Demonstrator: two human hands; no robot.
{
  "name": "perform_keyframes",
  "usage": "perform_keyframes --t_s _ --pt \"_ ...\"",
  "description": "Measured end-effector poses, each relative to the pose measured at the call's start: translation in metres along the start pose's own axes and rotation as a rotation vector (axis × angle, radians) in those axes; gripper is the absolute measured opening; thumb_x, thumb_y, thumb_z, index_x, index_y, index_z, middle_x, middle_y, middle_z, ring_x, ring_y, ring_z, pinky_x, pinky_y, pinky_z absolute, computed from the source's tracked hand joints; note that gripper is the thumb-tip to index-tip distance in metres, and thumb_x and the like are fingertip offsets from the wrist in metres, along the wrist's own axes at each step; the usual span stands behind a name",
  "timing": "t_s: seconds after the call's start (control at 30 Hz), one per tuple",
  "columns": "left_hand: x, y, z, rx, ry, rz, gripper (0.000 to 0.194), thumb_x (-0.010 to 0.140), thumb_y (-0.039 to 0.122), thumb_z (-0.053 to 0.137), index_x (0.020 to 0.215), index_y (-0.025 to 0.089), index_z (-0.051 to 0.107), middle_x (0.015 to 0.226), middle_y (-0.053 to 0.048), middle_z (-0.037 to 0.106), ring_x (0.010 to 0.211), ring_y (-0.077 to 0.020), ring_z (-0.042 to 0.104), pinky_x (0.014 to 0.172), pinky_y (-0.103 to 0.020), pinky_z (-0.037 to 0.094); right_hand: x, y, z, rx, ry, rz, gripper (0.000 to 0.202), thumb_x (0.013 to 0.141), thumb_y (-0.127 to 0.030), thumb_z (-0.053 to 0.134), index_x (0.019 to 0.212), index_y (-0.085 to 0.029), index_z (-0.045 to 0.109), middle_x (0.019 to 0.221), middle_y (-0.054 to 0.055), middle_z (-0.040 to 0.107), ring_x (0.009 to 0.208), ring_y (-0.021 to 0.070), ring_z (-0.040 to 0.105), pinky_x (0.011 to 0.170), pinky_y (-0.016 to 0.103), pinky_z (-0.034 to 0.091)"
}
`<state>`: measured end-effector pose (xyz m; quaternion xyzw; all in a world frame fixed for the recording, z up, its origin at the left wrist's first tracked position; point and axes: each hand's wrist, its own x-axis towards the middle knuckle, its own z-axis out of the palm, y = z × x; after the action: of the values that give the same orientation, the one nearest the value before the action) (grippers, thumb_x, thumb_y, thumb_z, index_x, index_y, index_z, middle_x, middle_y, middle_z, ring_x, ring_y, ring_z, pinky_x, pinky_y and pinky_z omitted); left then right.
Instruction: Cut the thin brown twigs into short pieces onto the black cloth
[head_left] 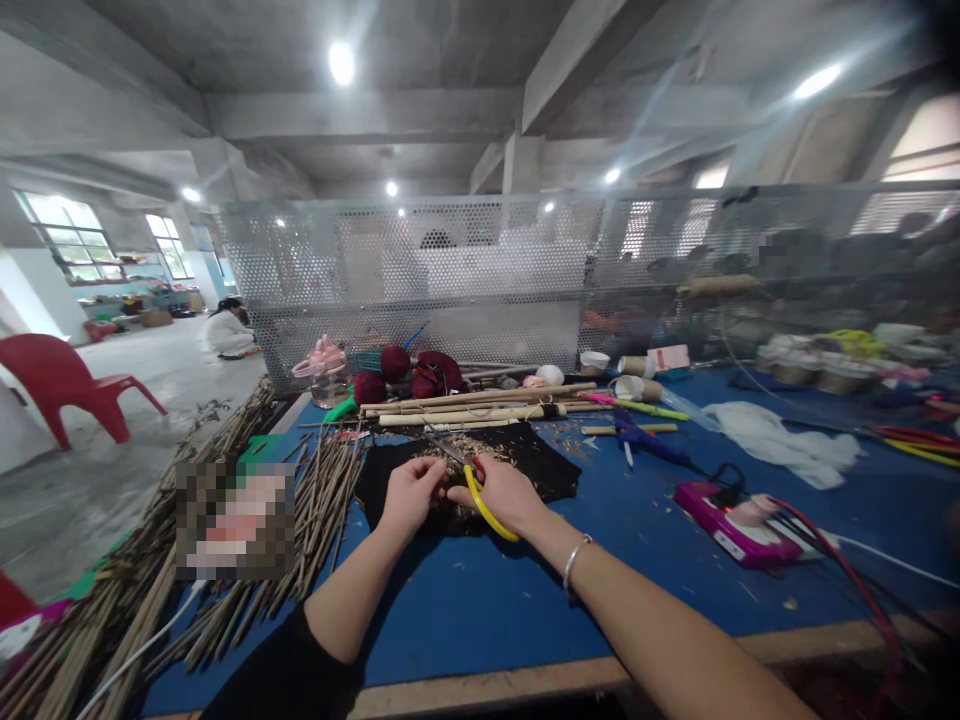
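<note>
My right hand (506, 492) is wrapped round yellow-handled scissors (486, 508), whose blades point away to the upper left. Close beside it, my left hand (414, 490) is closed in a pinch near the blades; whatever lies between its fingertips is too small to make out. Both hands are over a black cloth (551, 468) strewn with small cut plant bits (491, 448). Left of the cloth lies a bundle of thin dry stalks (319, 500).
Behind the cloth lie long sticks (480, 400), dark red yarn balls (395, 360) and a pink-lidded bottle (326, 375). A blue glue gun (649, 440) and a purple power strip (739, 527) with cables sit right. A perforated metal screen (405, 270) borders the blue table (600, 590).
</note>
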<state>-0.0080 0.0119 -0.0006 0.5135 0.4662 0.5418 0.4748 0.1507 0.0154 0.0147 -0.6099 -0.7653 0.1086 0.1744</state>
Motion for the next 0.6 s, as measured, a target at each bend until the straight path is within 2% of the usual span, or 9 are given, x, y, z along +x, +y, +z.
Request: perform_keyframes --t_s 0.33,0.5,0.6 --pt "0.0028 -0.0024 -0.0011 0.020 0.019 -0.044 0.036 0.063 0.046 0.064 0.073 0.011 0.062 0.047 0.003 0.051 0.038 -0.0055 0.039 0.038 -0.018 0.027 0.0014 0.0011 0.0019 0.013 -0.007 0.019 0.050 0.070 -0.067 0.045 0.084 -0.020 0.056 0.079 0.006 0.063 0.073 0.0207 0.060 0.054 0.025 0.033" --pt "0.0059 -0.0005 -0.0015 -0.174 0.065 -0.068 0.039 0.058 0.047 0.068 0.073 0.011 0.060 0.059 0.001 0.054 0.044 -0.0051 0.044 0.039 -0.016 0.029 0.0020 0.0020 0.0034 -0.038 0.033 0.023 0.054 0.067 -0.068 0.047 0.092 -0.019 0.052 0.084 0.008 0.063 0.079 0.0234 0.060 0.061 0.027 0.035" --pt "0.0060 0.0029 -0.0016 -0.258 0.054 -0.084 0.041 0.057 0.048 0.068 0.071 0.011 0.058 0.057 0.002 0.052 0.043 -0.0037 0.041 0.038 -0.015 0.027 0.0009 0.0020 0.0043 -0.023 0.030 -0.007 0.059 0.066 -0.066 0.051 0.100 -0.018 0.048 0.089 0.009 0.063 0.083 0.0242 0.060 0.064 0.028 0.036"
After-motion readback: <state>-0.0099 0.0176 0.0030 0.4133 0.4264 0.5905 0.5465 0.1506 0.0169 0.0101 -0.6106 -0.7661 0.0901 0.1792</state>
